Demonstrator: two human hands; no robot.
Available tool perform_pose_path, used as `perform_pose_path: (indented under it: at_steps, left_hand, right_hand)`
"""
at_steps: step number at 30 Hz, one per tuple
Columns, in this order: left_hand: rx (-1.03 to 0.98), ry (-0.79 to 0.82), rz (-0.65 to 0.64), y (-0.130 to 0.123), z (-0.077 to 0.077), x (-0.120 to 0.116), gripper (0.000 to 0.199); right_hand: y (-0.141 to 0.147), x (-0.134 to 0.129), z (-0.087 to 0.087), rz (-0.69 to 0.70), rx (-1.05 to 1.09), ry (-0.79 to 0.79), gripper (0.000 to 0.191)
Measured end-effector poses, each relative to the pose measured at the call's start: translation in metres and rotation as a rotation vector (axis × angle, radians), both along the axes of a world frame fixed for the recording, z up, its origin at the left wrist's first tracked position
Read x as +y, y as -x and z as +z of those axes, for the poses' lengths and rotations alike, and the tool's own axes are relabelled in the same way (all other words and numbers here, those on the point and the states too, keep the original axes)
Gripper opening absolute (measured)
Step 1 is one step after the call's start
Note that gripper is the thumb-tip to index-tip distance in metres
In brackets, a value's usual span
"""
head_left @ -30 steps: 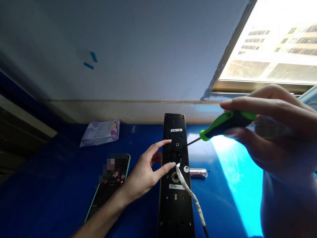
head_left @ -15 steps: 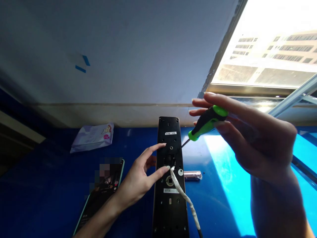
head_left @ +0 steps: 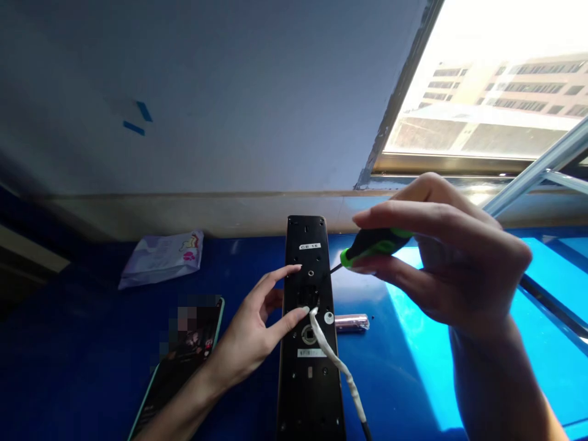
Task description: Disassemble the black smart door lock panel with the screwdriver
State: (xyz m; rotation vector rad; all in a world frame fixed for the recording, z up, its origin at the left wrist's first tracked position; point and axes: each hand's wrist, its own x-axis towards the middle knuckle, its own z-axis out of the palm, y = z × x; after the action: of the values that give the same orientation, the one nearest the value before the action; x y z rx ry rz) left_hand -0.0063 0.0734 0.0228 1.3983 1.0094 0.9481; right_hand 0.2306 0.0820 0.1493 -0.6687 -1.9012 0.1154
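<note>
A long black panel [head_left: 309, 392] with a "CE 15" label stands in the middle, its holes and screws facing me. From its centre a white-wrapped cable [head_left: 342, 367] hangs down to the right. My left hand [head_left: 257, 327] grips the panel's left side, thumb and a finger on its face, other fingers behind the edge. My right hand [head_left: 450, 257] is closed round the green and black handle of a screwdriver [head_left: 379, 242]. The screwdriver's shaft points down-left to the panel's right edge; its tip is hard to make out.
A phone with a green edge [head_left: 184, 361] lies at the left on the blue surface [head_left: 390, 373]. Behind it is a white and purple packet [head_left: 163, 257]. A pink wrapped item [head_left: 352, 323] sits right of the panel. Metal bars [head_left: 542, 165] stand by the window.
My right hand has closed its fingers round the screwdriver handle, which has tilted flatter and moved slightly lower. The whole view has shifted slightly, with the panel now further left.
</note>
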Motion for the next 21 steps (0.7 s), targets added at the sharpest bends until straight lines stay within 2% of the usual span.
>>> perform_pose_path:
  at_steps: [2,5,10,13,17,19,20,21]
  left_hand:
    - [-0.006,0.015,0.002,0.000,-0.001,-0.001,0.058]
    - [-0.023,0.014,0.006,-0.001,-0.002,-0.001,0.057]
    - [-0.052,0.004,0.021,-0.004,-0.001,-0.002,0.059]
    - [-0.037,-0.009,0.021,-0.003,-0.001,-0.002,0.058]
    - [0.042,-0.113,0.013,0.001,-0.006,0.001,0.059]
    - [0.141,-0.219,0.049,0.002,-0.009,0.001,0.062]
    - [0.210,-0.299,0.095,0.003,-0.009,0.001,0.063]
    - [0.286,-0.397,0.155,0.003,-0.009,0.000,0.062]
  right_hand:
    - [0.002,-0.001,0.000,0.028,-0.015,0.062,0.041]
    - [0.002,-0.003,0.000,0.148,-0.045,0.156,0.054]
    - [0.001,-0.001,0.000,0.212,-0.069,0.049,0.045]
    - [0.004,0.000,-0.003,0.185,-0.040,0.090,0.045]
    - [0.003,-0.003,0.001,0.099,0.052,0.186,0.048]
    - [-0.005,-0.007,0.008,0.054,0.087,0.151,0.049]
    - [-0.011,-0.009,0.012,0.034,0.160,0.069,0.047]
    - [-0.018,-0.011,0.016,0.003,0.129,0.051,0.047]
